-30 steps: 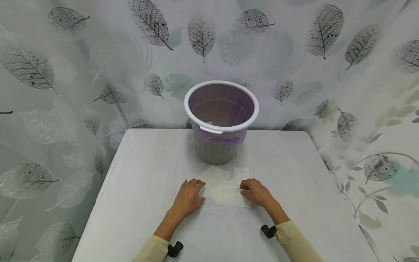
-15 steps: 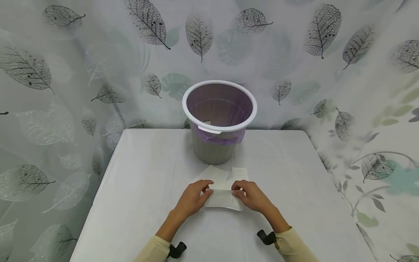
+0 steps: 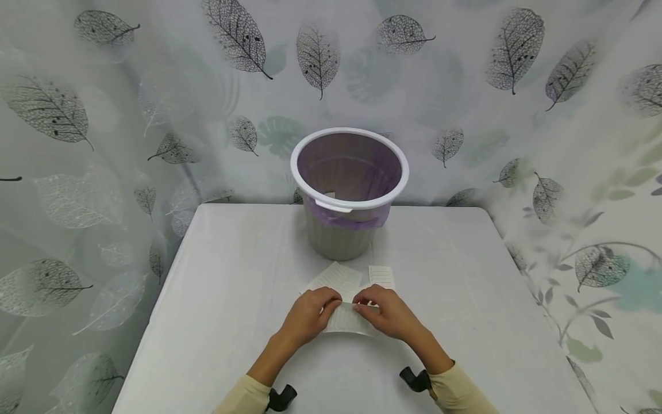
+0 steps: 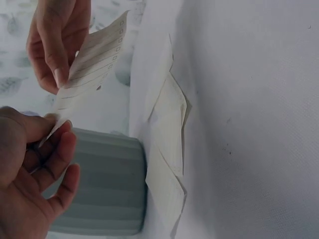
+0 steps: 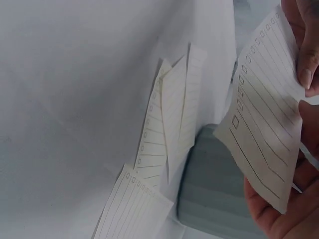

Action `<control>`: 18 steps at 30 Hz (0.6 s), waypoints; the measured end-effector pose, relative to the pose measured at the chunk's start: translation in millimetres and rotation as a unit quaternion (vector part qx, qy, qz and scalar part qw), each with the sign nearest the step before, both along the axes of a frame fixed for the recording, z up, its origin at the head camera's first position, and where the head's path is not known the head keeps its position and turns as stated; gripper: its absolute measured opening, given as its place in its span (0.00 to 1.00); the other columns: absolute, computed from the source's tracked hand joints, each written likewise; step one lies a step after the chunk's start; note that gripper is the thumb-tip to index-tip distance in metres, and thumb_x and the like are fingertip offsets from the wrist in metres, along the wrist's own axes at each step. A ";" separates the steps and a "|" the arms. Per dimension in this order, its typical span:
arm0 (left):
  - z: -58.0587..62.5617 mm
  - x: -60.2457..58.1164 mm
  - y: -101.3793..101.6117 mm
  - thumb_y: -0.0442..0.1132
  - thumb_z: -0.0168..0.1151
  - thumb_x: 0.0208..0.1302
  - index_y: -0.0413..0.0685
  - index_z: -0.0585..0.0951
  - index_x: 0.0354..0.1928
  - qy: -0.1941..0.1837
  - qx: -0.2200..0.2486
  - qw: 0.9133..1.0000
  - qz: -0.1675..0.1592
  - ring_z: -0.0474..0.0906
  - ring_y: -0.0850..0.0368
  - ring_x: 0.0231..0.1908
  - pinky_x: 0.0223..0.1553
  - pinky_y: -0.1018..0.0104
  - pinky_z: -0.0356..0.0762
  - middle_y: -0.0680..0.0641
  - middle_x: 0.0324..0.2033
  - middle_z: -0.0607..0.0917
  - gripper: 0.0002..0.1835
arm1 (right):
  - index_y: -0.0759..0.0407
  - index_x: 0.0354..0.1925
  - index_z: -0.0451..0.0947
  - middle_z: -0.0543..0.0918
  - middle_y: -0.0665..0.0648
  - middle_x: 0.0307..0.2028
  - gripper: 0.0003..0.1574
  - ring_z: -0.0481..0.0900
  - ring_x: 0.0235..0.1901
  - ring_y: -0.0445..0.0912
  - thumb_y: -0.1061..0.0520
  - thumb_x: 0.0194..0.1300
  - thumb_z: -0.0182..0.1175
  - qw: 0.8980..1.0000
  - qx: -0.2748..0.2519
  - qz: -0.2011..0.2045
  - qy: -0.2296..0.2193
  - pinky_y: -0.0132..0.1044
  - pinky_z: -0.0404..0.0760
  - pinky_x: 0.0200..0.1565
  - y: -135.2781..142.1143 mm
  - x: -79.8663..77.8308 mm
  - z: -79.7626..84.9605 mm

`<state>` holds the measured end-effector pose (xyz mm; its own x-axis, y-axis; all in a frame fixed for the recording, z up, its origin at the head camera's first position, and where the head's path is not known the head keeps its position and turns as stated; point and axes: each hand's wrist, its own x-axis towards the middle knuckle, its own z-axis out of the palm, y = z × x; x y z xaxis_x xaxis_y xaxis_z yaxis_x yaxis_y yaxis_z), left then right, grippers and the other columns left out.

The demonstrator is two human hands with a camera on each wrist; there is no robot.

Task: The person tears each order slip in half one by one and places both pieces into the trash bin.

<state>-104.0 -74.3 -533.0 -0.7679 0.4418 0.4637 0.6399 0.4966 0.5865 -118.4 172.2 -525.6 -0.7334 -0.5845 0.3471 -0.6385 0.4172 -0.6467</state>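
Both hands pinch one pale lined sheet of paper [image 3: 349, 320] by its upper edge, raised above the table. Small printed boxes run along one side of this sheet [image 5: 264, 109] in the right wrist view. My left hand [image 3: 308, 313] has thumb and fingertips on the edge, close to those of my right hand [image 3: 387, 315], which pinches further right. Beyond them, several similar loose sheets [image 3: 338, 277] lie overlapping on the table, partly hidden by the hands. One small sheet [image 3: 381, 276] juts out at the right of the pile.
A grey bin [image 3: 338, 241] with a white rim [image 3: 310, 184] and a purple liner [image 3: 345, 218] stands just behind the papers. Something small and pale [image 3: 330, 195] shows inside it. The white-covered table [image 3: 233, 259] backs onto leaf-patterned curtains [image 3: 248, 92].
The hands have come closer together along the sheet. They have lifted it off the pile, its upper edge raised toward me; earlier the left hand lay spread beside the papers.
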 end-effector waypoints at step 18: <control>10.6 -0.3 7.3 0.35 0.72 0.67 0.46 0.87 0.42 0.020 -0.024 0.999 -0.010 0.85 0.59 0.38 0.39 0.58 0.81 0.53 0.37 0.89 0.04 | 0.58 0.40 0.86 0.85 0.47 0.37 0.05 0.82 0.37 0.39 0.66 0.68 0.68 0.999 -0.032 0.008 0.028 0.38 0.84 0.38 -10.7 2.3 4.5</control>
